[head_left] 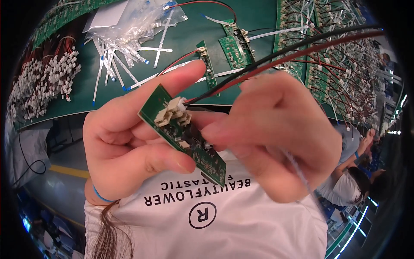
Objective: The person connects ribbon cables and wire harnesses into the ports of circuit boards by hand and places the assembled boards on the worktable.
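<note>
Between the thumb and fingers of my left hand (123, 144) is a narrow green circuit board (211, 166), held tilted over my lap. Several cream connector sockets sit at its upper end. One takes a white plug (177, 104), from which a red and black wire pair (276, 58) runs up to the right. My right hand (280, 129) is closed, its fingertips close against the middle of the board's component side. A thin whitish flat ribbon cable (297, 168), smeared by motion, trails out of this hand; its inner end is hidden by the fingers.
Beyond my hands, a green table (179, 32) bears two wired boards (235, 45), a clear bag (133, 21) with loose white ribbon cables, and a pile of white-plugged wires (45, 77) at left. Rows of wired boards (310, 56) fill the right. Another person (349, 185) sits at right.
</note>
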`<state>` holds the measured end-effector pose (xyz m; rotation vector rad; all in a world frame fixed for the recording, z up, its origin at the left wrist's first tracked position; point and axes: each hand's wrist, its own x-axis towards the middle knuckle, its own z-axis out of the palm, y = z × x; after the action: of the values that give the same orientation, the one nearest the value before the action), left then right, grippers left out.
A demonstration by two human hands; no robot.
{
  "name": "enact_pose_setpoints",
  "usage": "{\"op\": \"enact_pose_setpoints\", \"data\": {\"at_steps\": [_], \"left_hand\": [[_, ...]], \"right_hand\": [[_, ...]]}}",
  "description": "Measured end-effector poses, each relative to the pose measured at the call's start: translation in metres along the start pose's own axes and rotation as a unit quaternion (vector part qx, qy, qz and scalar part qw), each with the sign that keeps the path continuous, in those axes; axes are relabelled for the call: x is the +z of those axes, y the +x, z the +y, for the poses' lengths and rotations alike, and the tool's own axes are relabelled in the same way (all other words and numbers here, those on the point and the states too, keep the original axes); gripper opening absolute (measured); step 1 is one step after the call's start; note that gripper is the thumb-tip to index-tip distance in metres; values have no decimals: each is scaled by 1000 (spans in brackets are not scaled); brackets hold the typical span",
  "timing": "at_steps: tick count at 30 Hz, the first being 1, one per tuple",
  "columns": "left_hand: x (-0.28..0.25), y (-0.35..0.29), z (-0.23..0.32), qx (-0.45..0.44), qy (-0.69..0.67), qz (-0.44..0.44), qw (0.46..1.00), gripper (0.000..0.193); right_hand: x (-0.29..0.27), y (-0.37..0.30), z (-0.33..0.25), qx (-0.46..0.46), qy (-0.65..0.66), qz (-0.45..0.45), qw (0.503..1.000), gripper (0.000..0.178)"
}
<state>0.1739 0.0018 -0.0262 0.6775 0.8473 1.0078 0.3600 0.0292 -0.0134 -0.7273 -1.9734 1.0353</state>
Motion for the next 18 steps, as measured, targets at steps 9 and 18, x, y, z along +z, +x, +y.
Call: {"op": "enact_pose_setpoints", "data": {"at_steps": [9, 18], "left_hand": [[0, 3, -4, 35, 43, 8, 998, 80], [-2, 4, -2, 8, 53, 2, 999, 82]], "right_hand": [[18, -8, 4, -71, -35, 86, 993, 39], [15, -7, 11, -119, -77, 59, 988, 39]]}}
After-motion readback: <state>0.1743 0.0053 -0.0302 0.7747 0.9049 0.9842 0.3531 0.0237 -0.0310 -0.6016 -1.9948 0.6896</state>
